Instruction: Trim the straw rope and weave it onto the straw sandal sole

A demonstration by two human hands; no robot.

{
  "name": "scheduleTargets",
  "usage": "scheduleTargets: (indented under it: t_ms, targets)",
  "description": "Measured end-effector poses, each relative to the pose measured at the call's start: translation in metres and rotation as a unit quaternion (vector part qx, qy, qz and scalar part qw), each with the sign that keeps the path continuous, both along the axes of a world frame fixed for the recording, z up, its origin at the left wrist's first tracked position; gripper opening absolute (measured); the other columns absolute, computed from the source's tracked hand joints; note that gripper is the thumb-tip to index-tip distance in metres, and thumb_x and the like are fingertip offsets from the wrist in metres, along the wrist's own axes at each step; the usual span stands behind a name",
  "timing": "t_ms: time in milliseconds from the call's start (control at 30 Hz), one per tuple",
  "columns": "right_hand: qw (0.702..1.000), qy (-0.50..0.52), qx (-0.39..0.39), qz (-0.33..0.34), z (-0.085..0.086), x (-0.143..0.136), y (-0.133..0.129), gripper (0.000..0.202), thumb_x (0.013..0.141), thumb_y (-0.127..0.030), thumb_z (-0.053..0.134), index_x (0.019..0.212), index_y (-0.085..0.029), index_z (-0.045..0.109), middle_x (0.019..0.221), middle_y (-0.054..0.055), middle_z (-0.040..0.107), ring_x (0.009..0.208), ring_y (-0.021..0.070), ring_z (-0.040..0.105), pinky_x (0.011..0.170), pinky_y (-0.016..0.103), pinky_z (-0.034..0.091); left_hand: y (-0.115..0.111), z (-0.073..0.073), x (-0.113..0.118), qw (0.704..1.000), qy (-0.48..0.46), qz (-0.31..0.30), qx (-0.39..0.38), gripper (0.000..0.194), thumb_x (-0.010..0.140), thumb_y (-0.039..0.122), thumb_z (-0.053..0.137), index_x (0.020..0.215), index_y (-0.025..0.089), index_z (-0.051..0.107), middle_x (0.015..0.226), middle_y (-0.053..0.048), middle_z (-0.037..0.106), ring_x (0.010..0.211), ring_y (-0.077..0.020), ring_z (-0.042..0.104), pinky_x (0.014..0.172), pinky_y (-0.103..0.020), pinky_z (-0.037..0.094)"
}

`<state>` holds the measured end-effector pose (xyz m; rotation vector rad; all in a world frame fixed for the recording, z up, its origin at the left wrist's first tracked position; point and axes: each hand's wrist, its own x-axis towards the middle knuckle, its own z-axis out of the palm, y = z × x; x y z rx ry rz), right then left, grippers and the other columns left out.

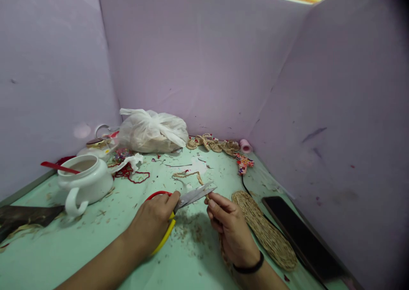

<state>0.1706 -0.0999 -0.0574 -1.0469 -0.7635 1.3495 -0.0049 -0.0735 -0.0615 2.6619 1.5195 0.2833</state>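
Cutting side: L hand (155, 222) has its grip pressed round the handles of red-and-yellow-handled steel scissors (193, 195); blades look slightly parted, pointing R.
Cord side: R hand (228, 222), black band (251, 267) at wrist, has thumb + index pinching a thin tan braided straw cord (200, 179) just by the blade tips.
Cord run: one length lies on the pale green worktop (191, 273) beyond the blades, another hangs below R hand; I can't tell from my cam if they join behind the steel.
Done: braiding, I'd judge, as both visible lengths look plaited. A flat sole-shaped woven straw pad (266, 232), R of R hand, looks complete too.
Open: the snip; I see no clear severed end, so mid-cut at most, IMO.
Far edge: small tan woven straw pcs w/ red bits (207, 143), nr a pink spool (245, 146); they look fully shaped to me.
L end: glossy white pot (91, 182) w/ red stick (60, 167), nr a knotted white plastic bag (153, 132).
R edge: black phone-like slab (298, 234), near the pad.
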Motion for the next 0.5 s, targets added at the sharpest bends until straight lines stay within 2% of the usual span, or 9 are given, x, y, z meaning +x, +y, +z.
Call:
scheduleTargets:
  t_ms: [100, 233, 367, 433, 500]
  targets:
    - [1.0, 0.002, -0.002, -0.01, -0.001, 0.0, 0.001, 0.028, 0.055, -0.031, 0.074, 0.079, -0.018, 0.071, 0.065, 0.001, 0.053, 0.047, 0.0046, 0.036, 0.036, 0.016, 0.014, 0.002, 0.002, -0.001, 0.999, -0.019, -0.006, -0.027, 0.049, 0.061, 0.002, 0.037, 0.106, 0.02, 0.045, 0.084, -0.006, 0.06, 0.074, -0.0194, 0.055, 0.063, -0.028, 0.04]
    - [1.0, 0.026, -0.012, -0.008, 0.0, 0.002, 0.002, 0.029, 0.053, -0.028, 0.075, 0.079, -0.017, 0.071, 0.062, 0.0, 0.052, 0.048, 0.0052, 0.037, 0.035, 0.015, 0.016, 0.005, 0.004, -0.005, 0.998, -0.057, -0.013, -0.029, 0.039, 0.061, 0.003, 0.036, 0.093, 0.022, 0.048, 0.075, -0.002, 0.059, 0.067, -0.0159, 0.053, 0.059, -0.024, 0.037]
    - [0.994, 0.1, -0.036, 0.038, 0.004, 0.005, 0.003, 0.029, 0.05, -0.019, 0.076, 0.079, -0.015, 0.069, 0.061, -0.002, 0.049, 0.046, 0.0037, 0.036, 0.034, 0.014, 0.02, 0.005, 0.007, -0.009, 0.993, -0.118, -0.011, -0.005, 0.026, 0.063, 0.003, 0.035, 0.078, 0.021, 0.045, 0.065, 0.003, 0.053, 0.058, -0.0123, 0.048, 0.053, -0.02, 0.033]
    - [0.991, 0.114, -0.048, 0.052, 0.006, 0.005, 0.004, 0.028, 0.05, -0.018, 0.075, 0.078, -0.014, 0.069, 0.06, -0.002, 0.049, 0.045, 0.0032, 0.035, 0.033, 0.013, 0.022, 0.005, 0.007, -0.011, 0.991, -0.132, -0.007, 0.02, 0.025, 0.064, 0.004, 0.034, 0.079, 0.021, 0.044, 0.062, 0.003, 0.049, 0.055, -0.0121, 0.045, 0.053, -0.021, 0.033]
    - [0.993, 0.101, -0.047, 0.038, 0.007, 0.005, 0.003, 0.027, 0.051, -0.018, 0.075, 0.076, -0.013, 0.068, 0.056, -0.003, 0.05, 0.043, 0.0033, 0.036, 0.033, 0.014, 0.026, 0.003, 0.006, -0.013, 0.989, -0.135, -0.016, 0.053, 0.028, 0.065, 0.005, 0.035, 0.086, 0.02, 0.045, 0.065, 0.002, 0.05, 0.058, -0.0132, 0.046, 0.055, -0.022, 0.035]
